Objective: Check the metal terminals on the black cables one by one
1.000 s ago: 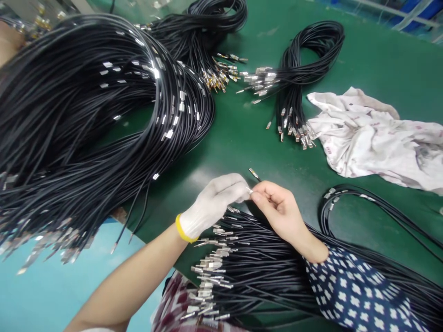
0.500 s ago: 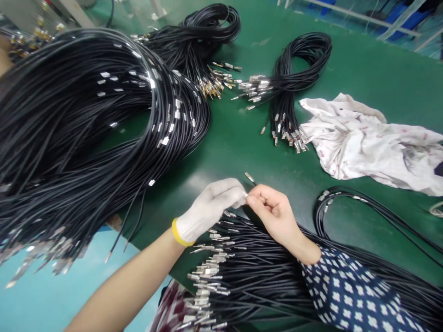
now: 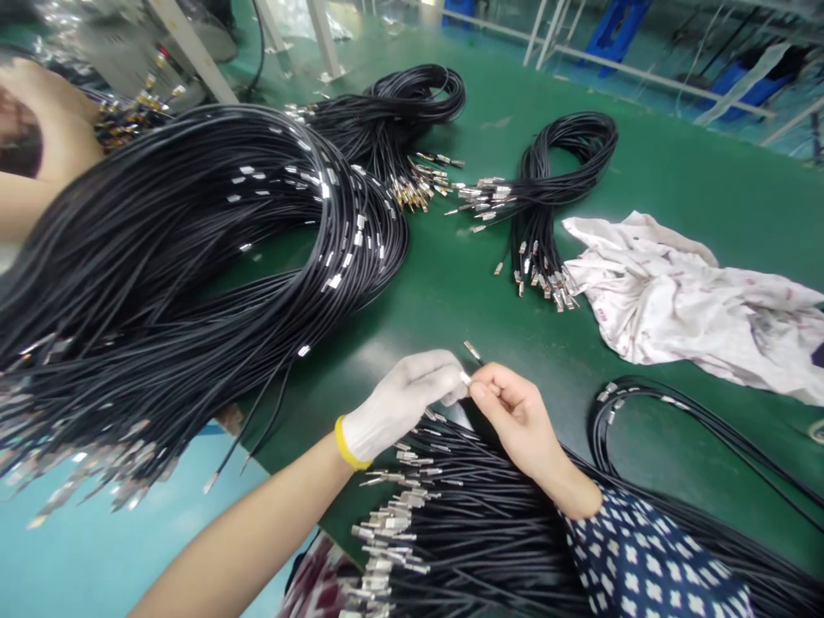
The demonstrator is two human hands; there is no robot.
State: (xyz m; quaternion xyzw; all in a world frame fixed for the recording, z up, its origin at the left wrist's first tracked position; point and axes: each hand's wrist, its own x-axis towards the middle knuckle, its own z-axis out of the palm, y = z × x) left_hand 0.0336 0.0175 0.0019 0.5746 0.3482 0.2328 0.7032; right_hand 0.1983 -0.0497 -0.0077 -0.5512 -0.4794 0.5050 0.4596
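Observation:
My left hand [image 3: 407, 400], in a white knitted glove with a yellow cuff, pinches the small silvery metal connector [image 3: 465, 378] of a black cable. My right hand [image 3: 518, 416] is bare and closed on the same piece just behind the tip, thumb against the fingers. Another metal cable end [image 3: 472, 351] sticks out above the right hand's fingers; where its cable runs is hidden. Below both hands lies a wide bundle of black cables [image 3: 495, 506], with silvery connectors [image 3: 392, 519] at its left end.
A large looped heap of black cables [image 3: 160, 223] fills the left side. Two coiled bundles [image 3: 412, 112] [image 3: 566, 154] lie further back. A crumpled white cloth [image 3: 695, 300] and a few looped cables [image 3: 602, 429] are at right. A person's arm [image 3: 61, 129] is at upper left.
The view has tilted up slightly, so things sit lower in it and more of another person's arm shows at upper left. Both my hands keep nearly the same pinch on the cable end.

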